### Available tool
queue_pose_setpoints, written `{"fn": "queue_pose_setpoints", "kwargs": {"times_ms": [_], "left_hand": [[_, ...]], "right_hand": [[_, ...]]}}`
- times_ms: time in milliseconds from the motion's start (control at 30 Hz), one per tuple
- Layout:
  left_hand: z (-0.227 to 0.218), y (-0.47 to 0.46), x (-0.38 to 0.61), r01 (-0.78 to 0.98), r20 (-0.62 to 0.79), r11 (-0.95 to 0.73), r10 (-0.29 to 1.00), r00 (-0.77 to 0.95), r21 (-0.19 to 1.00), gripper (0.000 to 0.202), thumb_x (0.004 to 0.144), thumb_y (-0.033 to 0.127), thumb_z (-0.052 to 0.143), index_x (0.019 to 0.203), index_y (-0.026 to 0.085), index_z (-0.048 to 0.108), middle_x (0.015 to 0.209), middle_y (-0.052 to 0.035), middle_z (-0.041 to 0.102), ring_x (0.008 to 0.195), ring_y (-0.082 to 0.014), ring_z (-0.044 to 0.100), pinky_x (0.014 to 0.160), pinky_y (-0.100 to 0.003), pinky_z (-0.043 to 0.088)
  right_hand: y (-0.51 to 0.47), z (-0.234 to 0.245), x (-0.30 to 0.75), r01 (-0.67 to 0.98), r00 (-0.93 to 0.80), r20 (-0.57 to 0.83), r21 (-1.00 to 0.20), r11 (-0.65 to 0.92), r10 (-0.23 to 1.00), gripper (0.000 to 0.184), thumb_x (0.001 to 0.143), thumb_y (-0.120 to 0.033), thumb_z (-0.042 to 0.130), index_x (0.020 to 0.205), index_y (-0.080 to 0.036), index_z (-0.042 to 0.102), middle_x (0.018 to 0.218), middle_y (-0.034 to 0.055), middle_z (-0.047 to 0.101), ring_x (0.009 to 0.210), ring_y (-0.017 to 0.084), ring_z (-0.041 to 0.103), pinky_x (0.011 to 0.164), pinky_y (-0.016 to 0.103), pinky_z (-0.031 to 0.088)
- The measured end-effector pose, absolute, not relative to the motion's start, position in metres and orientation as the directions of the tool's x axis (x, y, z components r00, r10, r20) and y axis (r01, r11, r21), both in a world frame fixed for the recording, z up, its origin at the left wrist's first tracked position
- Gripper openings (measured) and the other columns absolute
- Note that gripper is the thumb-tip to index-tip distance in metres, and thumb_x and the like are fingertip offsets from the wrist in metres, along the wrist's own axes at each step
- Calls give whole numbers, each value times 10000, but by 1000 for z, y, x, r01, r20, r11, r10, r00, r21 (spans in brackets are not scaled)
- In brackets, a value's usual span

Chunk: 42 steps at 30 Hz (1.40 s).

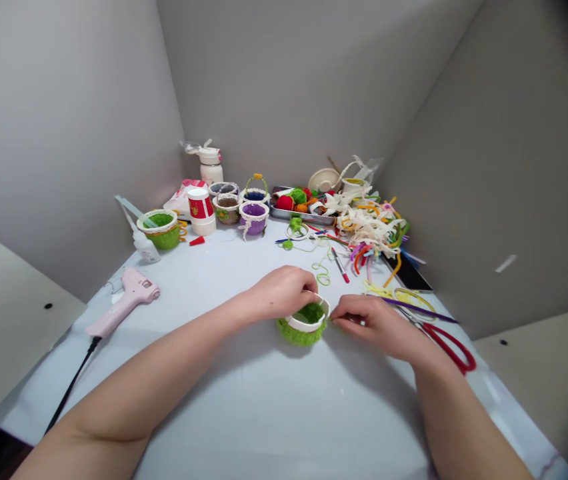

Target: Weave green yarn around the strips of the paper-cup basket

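Left hand (279,292) gripping green cup (302,327), right hand (371,323) pinching closed, white table (264,413), grey walls (289,87)

Both bare forearms reach forward and converge at the centre. The left hand (281,291) is cupped, fingers curled downward, knuckles up. The right hand (371,323) lies low, fingers pinched together, pointing toward the left.

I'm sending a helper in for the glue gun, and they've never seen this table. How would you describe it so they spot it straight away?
Start at the white table and look to its left edge, left of the left hand. The glue gun lies flat there, alone, with a black cord trailing toward the near edge. It is pale pink and pistol-shaped, unlike the small white glue bottle behind it.
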<state>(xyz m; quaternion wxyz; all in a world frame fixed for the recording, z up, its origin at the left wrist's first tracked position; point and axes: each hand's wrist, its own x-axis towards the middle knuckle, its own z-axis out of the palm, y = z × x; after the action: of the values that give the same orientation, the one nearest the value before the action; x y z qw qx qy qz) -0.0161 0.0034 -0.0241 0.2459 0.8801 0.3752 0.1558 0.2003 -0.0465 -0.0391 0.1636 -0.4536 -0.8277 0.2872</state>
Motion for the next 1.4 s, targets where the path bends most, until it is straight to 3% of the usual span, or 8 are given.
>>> {"fn": "queue_pose_setpoints", "kwargs": {"times_ms": [233, 333, 433, 567, 800, 1000, 1133, 1400], "left_hand": [[-7, -6, -22, 672, 9, -653, 719, 694, 348, 189, 822, 245, 521, 862, 186, 695, 862, -43, 701, 789, -180, 609, 669, -263, 420], [-5, -9, -24, 692, 22, -655, 731, 682, 304, 215, 811, 239, 526, 961, 191, 672, 959, -57, 688, 861, -201, 615, 716, -279, 441], [-9, -6, -22, 602, 93, -710, 671, 736, 365, 294, 796, 196, 539, 1076, 196, 632, 1089, -52, 664, 971, -189, 601, 821, -270, 440], [-15, 0, -19, 475, 95, -744, 578, 811, 471, 201, 812, 186, 530, 950, 209, 674, 944, -6, 701, 879, -147, 609, 774, -229, 434], [-10, -2, -23, 676, 41, -638, 738, 674, 369, 180, 805, 222, 507, 844, 184, 678, 836, -38, 693, 752, -165, 594, 657, -253, 418], [-13, 2, -24, 570, 49, -649, 681, 731, 504, 271, 744, 143, 525, 961, 202, 677, 981, -18, 692, 882, -153, 603, 769, -239, 435], [-17, 4, -20, 536, 36, -575, 702, 711, 618, 174, 776, 261, 570, 873, 193, 698, 849, 4, 703, 776, -133, 608, 683, -216, 429], [-25, 3, -15, 585, 77, -588, 739, 669, 558, 206, 818, 295, 529, 826, 183, 701, 849, -27, 713, 759, -150, 602, 665, -240, 412]], "right_hand": [[-42, -52, 192, 655, -523, 20, -630, 417, 852, 170, 865, -244, 516, 817, -172, 662, 749, 15, 657, 641, 122, 549, 579, 207, 401], [-41, -52, 192, 655, -496, 43, -637, 406, 867, 180, 881, -251, 499, 852, -181, 662, 794, 21, 671, 677, 131, 568, 609, 215, 415], [-41, -52, 190, 650, -485, 50, -647, 398, 873, 188, 886, -258, 492, 856, -183, 661, 804, 24, 675, 693, 137, 576, 622, 221, 418], [-40, -54, 189, 644, -473, 57, -659, 389, 879, 202, 885, -256, 483, 834, -179, 663, 755, 16, 663, 670, 135, 559, 604, 224, 405], [-36, -58, 191, 615, -371, 99, -719, 324, 923, 205, 882, -284, 493, 881, -182, 671, 799, 23, 680, 705, 151, 574, 635, 244, 426], [-36, -59, 190, 616, -374, 91, -719, 321, 923, 212, 885, -303, 490, 870, -186, 667, 799, 21, 678, 710, 156, 576, 642, 251, 427], [-37, -57, 191, 617, -376, 74, -723, 310, 924, 207, 882, -297, 493, 863, -184, 665, 784, 17, 662, 699, 146, 555, 633, 246, 415], [-40, -28, 190, 553, -398, -77, -815, 172, 914, 202, 825, -329, 545, 818, -156, 648, 674, -7, 567, 586, 106, 451, 524, 223, 355]]}}
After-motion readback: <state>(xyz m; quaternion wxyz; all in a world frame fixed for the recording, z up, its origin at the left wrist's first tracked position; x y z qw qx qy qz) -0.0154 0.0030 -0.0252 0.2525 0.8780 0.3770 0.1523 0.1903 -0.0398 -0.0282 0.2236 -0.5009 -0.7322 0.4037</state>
